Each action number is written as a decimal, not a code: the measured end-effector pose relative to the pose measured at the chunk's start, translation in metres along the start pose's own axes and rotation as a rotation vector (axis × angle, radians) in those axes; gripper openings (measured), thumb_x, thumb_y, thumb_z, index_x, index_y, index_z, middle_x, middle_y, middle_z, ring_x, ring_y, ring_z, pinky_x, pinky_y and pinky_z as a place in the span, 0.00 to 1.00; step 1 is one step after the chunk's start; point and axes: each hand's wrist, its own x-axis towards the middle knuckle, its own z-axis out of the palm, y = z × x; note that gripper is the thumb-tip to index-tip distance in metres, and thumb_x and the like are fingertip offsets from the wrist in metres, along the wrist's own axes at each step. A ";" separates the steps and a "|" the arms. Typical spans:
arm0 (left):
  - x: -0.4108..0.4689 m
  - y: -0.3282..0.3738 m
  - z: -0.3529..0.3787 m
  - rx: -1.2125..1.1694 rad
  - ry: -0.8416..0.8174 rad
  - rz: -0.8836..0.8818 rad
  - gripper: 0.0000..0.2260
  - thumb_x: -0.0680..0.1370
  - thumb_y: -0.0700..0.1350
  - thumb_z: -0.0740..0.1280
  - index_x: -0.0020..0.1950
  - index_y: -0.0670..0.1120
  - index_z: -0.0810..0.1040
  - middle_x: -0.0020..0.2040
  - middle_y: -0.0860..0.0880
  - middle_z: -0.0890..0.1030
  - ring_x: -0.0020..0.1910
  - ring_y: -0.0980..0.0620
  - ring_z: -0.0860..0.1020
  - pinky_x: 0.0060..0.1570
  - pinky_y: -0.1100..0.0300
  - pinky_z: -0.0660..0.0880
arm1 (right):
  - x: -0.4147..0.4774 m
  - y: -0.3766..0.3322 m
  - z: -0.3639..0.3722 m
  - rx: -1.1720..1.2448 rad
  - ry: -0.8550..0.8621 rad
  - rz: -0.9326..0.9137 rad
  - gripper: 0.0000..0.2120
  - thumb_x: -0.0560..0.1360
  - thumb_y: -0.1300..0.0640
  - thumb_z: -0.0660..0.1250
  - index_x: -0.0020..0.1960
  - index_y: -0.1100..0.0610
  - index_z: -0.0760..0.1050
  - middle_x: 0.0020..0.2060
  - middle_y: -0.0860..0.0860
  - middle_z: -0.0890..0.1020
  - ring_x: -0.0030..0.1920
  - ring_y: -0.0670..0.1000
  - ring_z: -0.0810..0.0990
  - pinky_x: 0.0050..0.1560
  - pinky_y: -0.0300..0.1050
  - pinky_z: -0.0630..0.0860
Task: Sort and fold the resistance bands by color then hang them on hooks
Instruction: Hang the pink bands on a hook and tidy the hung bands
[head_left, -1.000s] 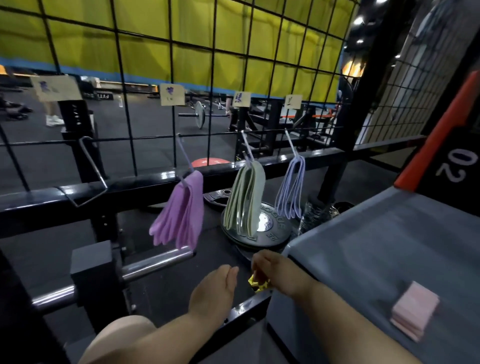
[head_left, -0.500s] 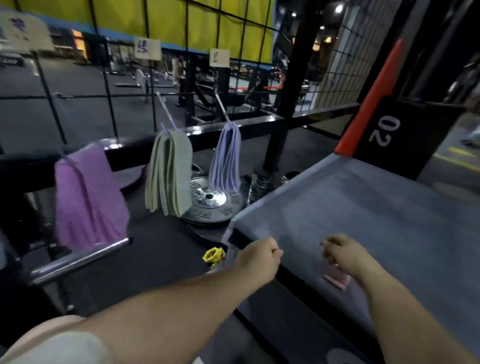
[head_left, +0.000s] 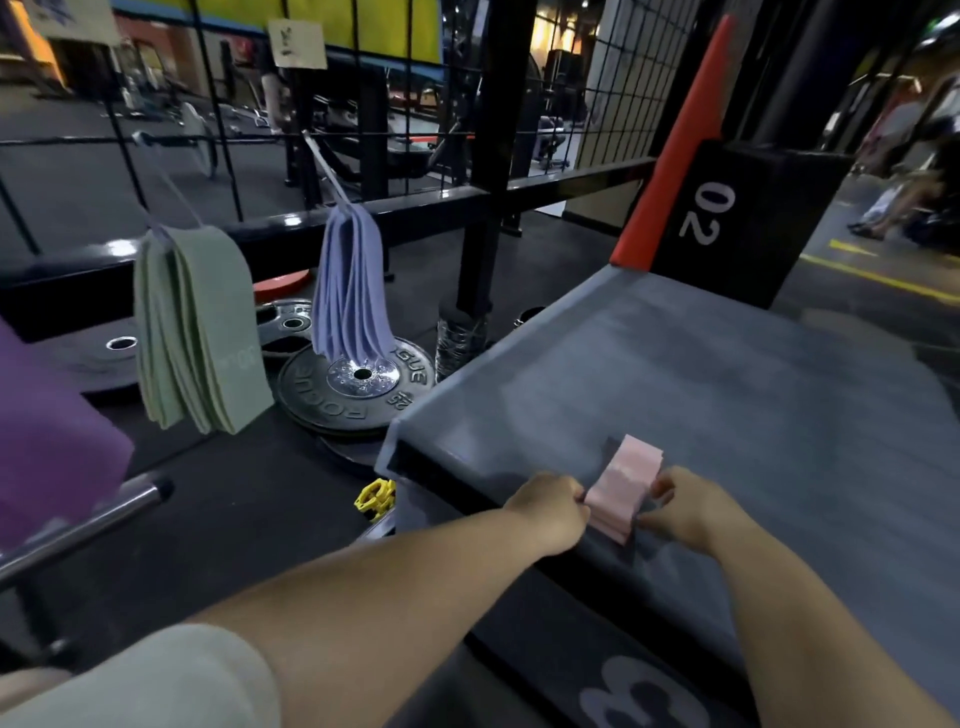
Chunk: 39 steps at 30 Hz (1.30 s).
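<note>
A: Where are the pink bands (head_left: 626, 486)?
B: Folded into a stack on the grey platform (head_left: 753, 384), close to its near edge. The left hand (head_left: 550, 512) pinches one end with curled fingers. The right hand (head_left: 680, 506) grips the other end, fingers curled round it.
A: And the surface?
B: Dull grey and scuffed, paler along its left edge. Behind it stands a black box marked 02 (head_left: 748, 208) with an orange edge.
A: The rest of the room?
B: A gym, dimly lit. Left of the platform, green bands (head_left: 197, 332) and lavender bands (head_left: 350, 291) hang on hooks (head_left: 324, 166) from a black wire grid (head_left: 415, 104). Purple bands (head_left: 47, 436) show at the left border. Weight plates (head_left: 358, 384) lie on the dark floor beneath. A yellow clip (head_left: 375, 499) sits just beside the platform's corner, and there are paper labels (head_left: 297, 44) on the grid above
</note>
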 end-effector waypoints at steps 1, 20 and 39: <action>0.000 0.001 0.001 -0.014 0.012 -0.002 0.14 0.80 0.47 0.62 0.62 0.45 0.78 0.63 0.43 0.77 0.61 0.43 0.76 0.60 0.57 0.72 | 0.001 0.000 0.000 0.003 0.005 0.001 0.11 0.69 0.53 0.74 0.42 0.49 0.72 0.40 0.48 0.77 0.48 0.54 0.81 0.55 0.49 0.77; -0.008 0.013 -0.029 -0.535 0.254 -0.020 0.14 0.78 0.49 0.66 0.63 0.53 0.77 0.59 0.52 0.79 0.59 0.54 0.77 0.61 0.62 0.72 | -0.015 -0.021 -0.002 0.369 0.345 -0.415 0.17 0.66 0.60 0.75 0.47 0.45 0.72 0.48 0.42 0.76 0.48 0.41 0.76 0.45 0.37 0.70; -0.098 -0.026 -0.128 -0.674 0.323 0.177 0.11 0.75 0.47 0.67 0.57 0.51 0.74 0.50 0.54 0.80 0.51 0.57 0.77 0.52 0.64 0.71 | -0.083 -0.116 0.014 0.789 0.076 -0.749 0.07 0.77 0.61 0.66 0.48 0.52 0.69 0.33 0.49 0.74 0.35 0.48 0.73 0.39 0.45 0.71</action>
